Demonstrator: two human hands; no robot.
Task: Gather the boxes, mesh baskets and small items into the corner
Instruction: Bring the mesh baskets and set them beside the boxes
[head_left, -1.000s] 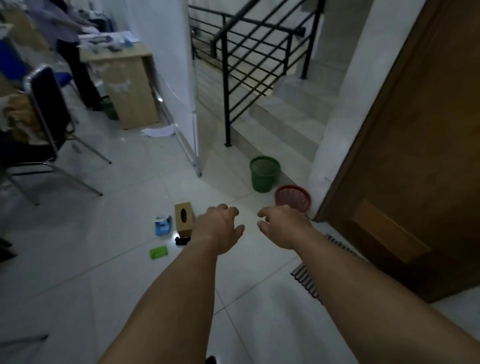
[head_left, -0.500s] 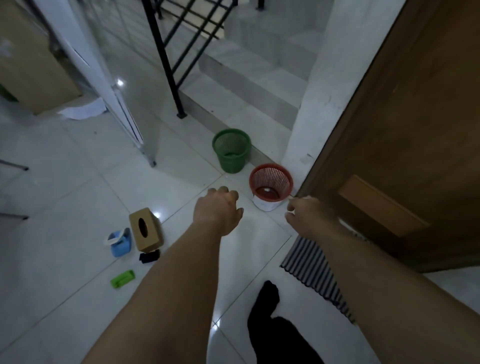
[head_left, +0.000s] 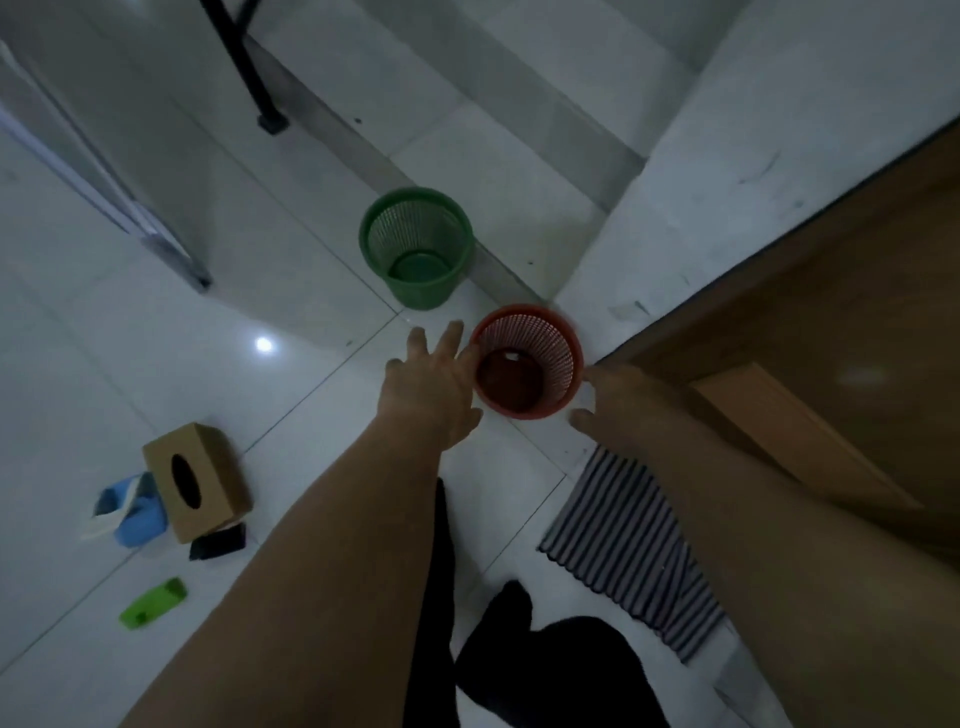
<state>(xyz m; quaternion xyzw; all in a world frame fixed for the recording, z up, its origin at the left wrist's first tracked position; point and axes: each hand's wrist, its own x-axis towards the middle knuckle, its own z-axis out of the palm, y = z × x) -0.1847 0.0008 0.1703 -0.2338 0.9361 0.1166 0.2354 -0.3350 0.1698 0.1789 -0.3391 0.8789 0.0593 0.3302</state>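
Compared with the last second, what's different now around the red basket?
Both hands reached forward and down: the left hand now spreads open just left of the red mesh basket, the right hand just right of it; no grip evident. The green basket and tissue box stayed put.

I see the tiled floor (head_left: 156, 364) carrying a green mesh basket (head_left: 415, 249) and a red mesh basket (head_left: 524, 364) near the corner. To the left lie a cardboard box (head_left: 195, 480), blue item (head_left: 132, 512), black item (head_left: 218, 543) and green item (head_left: 153, 610); to the right, a striped mat (head_left: 628, 551).
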